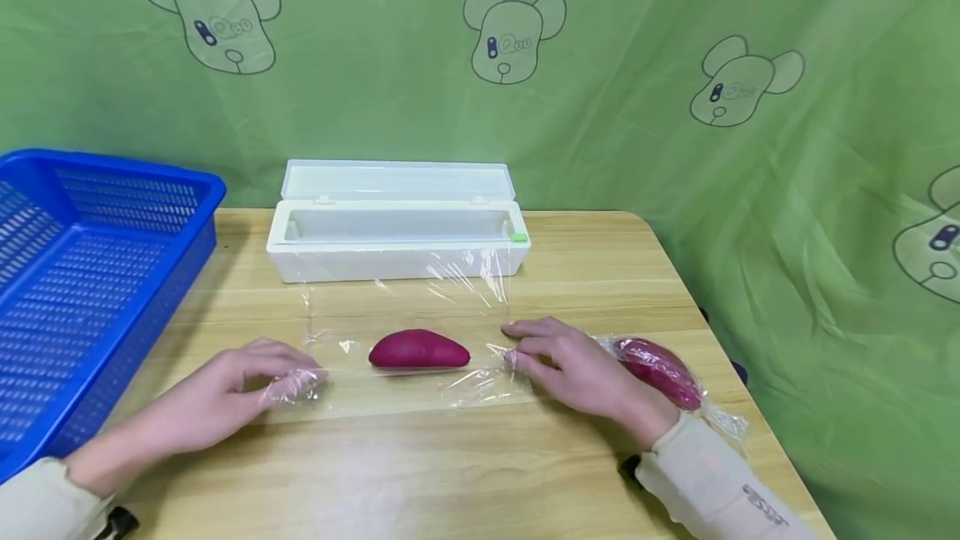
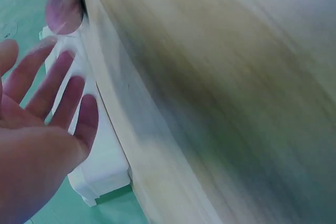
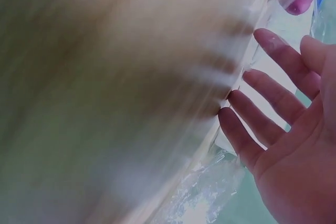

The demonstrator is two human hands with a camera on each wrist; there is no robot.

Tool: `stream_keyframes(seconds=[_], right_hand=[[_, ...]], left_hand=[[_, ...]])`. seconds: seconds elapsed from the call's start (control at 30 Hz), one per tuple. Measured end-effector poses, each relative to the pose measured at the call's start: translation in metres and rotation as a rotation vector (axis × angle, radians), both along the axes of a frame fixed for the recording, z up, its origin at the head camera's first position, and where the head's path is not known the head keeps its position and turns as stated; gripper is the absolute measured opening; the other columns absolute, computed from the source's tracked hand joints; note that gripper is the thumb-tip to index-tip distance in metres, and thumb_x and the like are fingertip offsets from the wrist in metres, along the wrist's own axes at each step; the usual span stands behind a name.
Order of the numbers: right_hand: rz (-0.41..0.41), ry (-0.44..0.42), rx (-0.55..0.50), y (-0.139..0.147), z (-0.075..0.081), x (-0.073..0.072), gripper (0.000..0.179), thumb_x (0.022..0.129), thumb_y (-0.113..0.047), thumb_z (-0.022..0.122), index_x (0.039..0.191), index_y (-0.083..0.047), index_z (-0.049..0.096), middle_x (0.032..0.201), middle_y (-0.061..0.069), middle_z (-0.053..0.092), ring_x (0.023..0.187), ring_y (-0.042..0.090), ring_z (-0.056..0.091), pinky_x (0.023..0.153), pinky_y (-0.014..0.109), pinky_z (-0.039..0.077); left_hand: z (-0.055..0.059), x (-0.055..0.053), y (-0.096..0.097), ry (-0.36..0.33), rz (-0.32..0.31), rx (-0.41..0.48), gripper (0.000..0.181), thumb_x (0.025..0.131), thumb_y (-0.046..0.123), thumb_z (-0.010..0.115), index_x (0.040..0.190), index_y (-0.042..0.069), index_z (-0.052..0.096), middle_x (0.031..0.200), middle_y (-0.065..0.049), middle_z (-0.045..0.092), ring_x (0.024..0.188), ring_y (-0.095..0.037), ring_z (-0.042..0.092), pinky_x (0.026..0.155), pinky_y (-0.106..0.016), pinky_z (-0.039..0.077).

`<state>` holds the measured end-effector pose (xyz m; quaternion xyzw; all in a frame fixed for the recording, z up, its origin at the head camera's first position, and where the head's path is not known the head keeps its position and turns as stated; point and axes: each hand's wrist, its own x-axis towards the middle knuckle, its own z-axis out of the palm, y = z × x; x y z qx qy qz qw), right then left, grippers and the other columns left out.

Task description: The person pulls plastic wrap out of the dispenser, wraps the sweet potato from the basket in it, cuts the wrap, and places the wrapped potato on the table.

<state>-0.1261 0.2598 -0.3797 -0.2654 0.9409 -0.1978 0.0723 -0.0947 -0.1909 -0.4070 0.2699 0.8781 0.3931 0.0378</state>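
Observation:
A purple-red sweet potato (image 1: 418, 349) lies on clear cling film (image 1: 405, 307), which runs from the white wrap box (image 1: 405, 263) across the table. At the film's near left corner my left hand (image 1: 240, 390) pinches the film, which is crumpled about the thumb and fingertips. My right hand (image 1: 573, 365) holds the near right edge between thumb and index finger, its other fingers spread. The wrist views show the outer fingers of the left hand (image 2: 47, 114) and right hand (image 3: 283, 114) fairly straight. A film-wrapped sweet potato (image 1: 660, 372) with twisted ends lies beside the right forearm.
A blue perforated basket (image 1: 142, 307) stands on the left. The wrap box has its lid (image 1: 397, 180) raised at the back of the wooden table (image 1: 420, 473). Behind and to the right hangs a green curtain (image 1: 600, 148).

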Motion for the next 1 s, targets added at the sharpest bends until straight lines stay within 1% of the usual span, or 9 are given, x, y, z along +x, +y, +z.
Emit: stream_keyframes(seconds=[0.1, 0.2, 0.3, 0.37, 0.43, 0.67, 0.8, 0.9, 1.0], right_hand=[[-0.023, -0.037, -0.012, -0.002, -0.001, 0.000, 0.026, 0.110, -0.036, 0.061, 0.119, -0.021, 0.081, 0.156, 0.004, 0.063, 0.149, 0.033, 0.055, 0.124, 0.060, 0.043], [-0.023, -0.068, -0.023, -0.004, -0.002, 0.002, 0.026, 0.109, -0.036, 0.061, 0.118, -0.022, 0.080, 0.156, 0.003, 0.062, 0.148, 0.032, 0.054, 0.123, 0.063, 0.043], [-0.021, -0.093, -0.016, -0.004, -0.003, 0.004, 0.021, 0.097, -0.034, 0.073, 0.115, -0.025, 0.079, 0.158, 0.001, 0.061, 0.149, 0.031, 0.053, 0.123, 0.065, 0.042], [-0.009, -0.088, -0.009, -0.005, -0.005, 0.004, 0.019, 0.092, -0.032, 0.080, 0.110, -0.029, 0.078, 0.158, 0.002, 0.060, 0.149, 0.032, 0.053, 0.122, 0.066, 0.042], [0.002, -0.073, -0.012, -0.004, -0.007, 0.004, 0.021, 0.089, -0.030, 0.084, 0.109, -0.029, 0.077, 0.157, 0.003, 0.061, 0.148, 0.032, 0.054, 0.123, 0.065, 0.042], [0.003, -0.035, -0.057, -0.005, -0.010, -0.001, 0.008, 0.100, -0.029, 0.077, 0.106, -0.026, 0.081, 0.152, 0.006, 0.066, 0.144, 0.035, 0.057, 0.120, 0.064, 0.046], [-0.013, -0.050, -0.052, -0.007, -0.008, -0.003, 0.015, 0.104, -0.033, 0.072, 0.108, -0.023, 0.082, 0.153, 0.006, 0.065, 0.145, 0.035, 0.056, 0.120, 0.066, 0.045], [-0.044, -0.055, -0.054, -0.008, -0.005, -0.008, 0.021, 0.107, -0.033, 0.065, 0.108, -0.022, 0.083, 0.151, 0.005, 0.066, 0.143, 0.033, 0.057, 0.120, 0.065, 0.046], [-0.107, -0.070, -0.049, -0.010, -0.004, -0.014, 0.037, 0.112, -0.040, 0.054, 0.103, -0.023, 0.085, 0.148, 0.005, 0.068, 0.139, 0.031, 0.059, 0.119, 0.063, 0.046]], left_hand=[[0.001, 0.002, 0.000, -0.139, 0.034, 0.005, 0.024, 0.109, 0.023, 0.065, 0.128, 0.024, 0.079, 0.122, 0.011, 0.080, 0.121, -0.002, 0.067, 0.102, -0.027, 0.058], [0.003, 0.004, 0.001, -0.222, 0.072, -0.004, 0.028, 0.112, 0.028, 0.058, 0.132, 0.020, 0.077, 0.124, 0.004, 0.081, 0.121, -0.015, 0.072, 0.104, -0.035, 0.059], [0.004, 0.006, 0.002, -0.266, 0.116, -0.014, 0.033, 0.115, 0.033, 0.053, 0.131, 0.018, 0.077, 0.129, -0.004, 0.080, 0.127, -0.032, 0.071, 0.109, -0.052, 0.058], [0.005, 0.006, 0.003, -0.282, 0.141, -0.010, 0.035, 0.115, 0.036, 0.051, 0.127, 0.019, 0.079, 0.131, -0.007, 0.078, 0.133, -0.038, 0.067, 0.112, -0.062, 0.053], [0.006, 0.005, 0.004, -0.285, 0.163, -0.005, 0.036, 0.116, 0.037, 0.050, 0.123, 0.020, 0.081, 0.131, -0.007, 0.079, 0.134, -0.039, 0.067, 0.113, -0.065, 0.051], [0.006, 0.000, 0.006, -0.306, 0.212, 0.006, 0.039, 0.117, 0.034, 0.047, 0.116, 0.019, 0.083, 0.121, -0.003, 0.082, 0.128, -0.035, 0.071, 0.111, -0.061, 0.053], [0.008, -0.006, 0.006, -0.352, 0.234, 0.023, 0.044, 0.117, 0.037, 0.044, 0.116, 0.015, 0.082, 0.116, -0.002, 0.083, 0.119, -0.028, 0.074, 0.102, -0.048, 0.057], [0.013, -0.016, 0.007, -0.417, 0.258, 0.030, 0.051, 0.117, 0.046, 0.042, 0.117, 0.013, 0.082, 0.114, -0.002, 0.083, 0.111, -0.019, 0.073, 0.094, -0.035, 0.054], [0.016, -0.027, 0.009, -0.487, 0.279, 0.027, 0.061, 0.114, 0.057, 0.040, 0.117, 0.012, 0.082, 0.114, -0.003, 0.083, 0.109, -0.017, 0.070, 0.092, -0.033, 0.049]])
